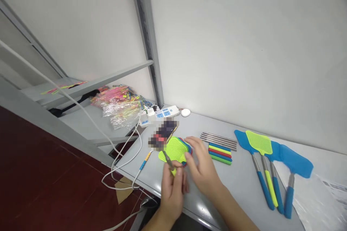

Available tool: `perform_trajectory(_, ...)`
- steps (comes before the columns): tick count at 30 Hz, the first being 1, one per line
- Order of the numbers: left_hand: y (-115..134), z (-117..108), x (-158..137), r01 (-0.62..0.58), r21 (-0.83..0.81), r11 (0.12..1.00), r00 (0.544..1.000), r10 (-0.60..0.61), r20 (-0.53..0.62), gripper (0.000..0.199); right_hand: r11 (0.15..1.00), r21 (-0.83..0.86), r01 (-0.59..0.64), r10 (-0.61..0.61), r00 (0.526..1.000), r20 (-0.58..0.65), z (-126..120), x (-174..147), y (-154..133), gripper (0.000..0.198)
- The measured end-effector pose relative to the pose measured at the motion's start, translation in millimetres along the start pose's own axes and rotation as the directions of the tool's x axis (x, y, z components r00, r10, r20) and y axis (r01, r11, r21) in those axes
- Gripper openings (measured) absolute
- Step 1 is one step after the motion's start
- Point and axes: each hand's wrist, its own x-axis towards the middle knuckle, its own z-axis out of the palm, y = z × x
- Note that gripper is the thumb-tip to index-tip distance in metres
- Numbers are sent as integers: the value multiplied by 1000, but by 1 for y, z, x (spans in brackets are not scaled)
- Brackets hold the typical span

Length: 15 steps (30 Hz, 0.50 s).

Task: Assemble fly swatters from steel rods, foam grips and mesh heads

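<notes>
My left hand (172, 189) is closed around a metal rod with a yellow-green grip (173, 170), which points up and away from me. The rod's far end overlaps the lower left of a yellow-green fly swatter head (175, 149); whether the two are joined I cannot tell. Red and blue swatter heads show beneath that mesh head at its right edge. My right hand (202, 166) is at this edge, its thumb and fingers apart and curved. Right of it lie several bare metal rods (218, 140) and a row of coloured grips (220, 154).
Assembled swatters (273, 162) lie at the right, beside clear plastic wrapping (314, 202). A blurred phone (165, 131), power strip (166, 112) and white round object (185, 112) are towards the wall. White cables (141, 144) hang over the table's left edge. Bagged colourful items (121, 104) fill a shelf.
</notes>
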Motion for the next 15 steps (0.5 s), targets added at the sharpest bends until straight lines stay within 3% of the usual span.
perform_trajectory(3, 23, -25, 6, -99, 11, 995, 987, 99, -127, 20, 906, -404, 127, -39, 975, 220, 34, 2, 13, 53)
perform_trajectory(5, 32, -39, 7, -93, 33, 995, 975, 97, -201, 20, 810, -538, 234, -54, 943, 329, 53, 0, 21, 63)
perform_trajectory(7, 33, -49, 5, -40, 38, 999, 966, 48, -256, 21, 760, -583, 286, -47, 920, 389, 65, -4, 27, 66)
perform_trajectory(10, 26, -56, 0, 43, 19, 999, 961, -37, -273, 25, 749, -589, 303, -47, 911, 410, 68, -10, 31, 49)
perform_trajectory(15, 16, -44, -6, 121, -28, 992, 968, -124, -218, 33, 806, -503, 312, -182, 939, 292, 42, -23, 26, 39)
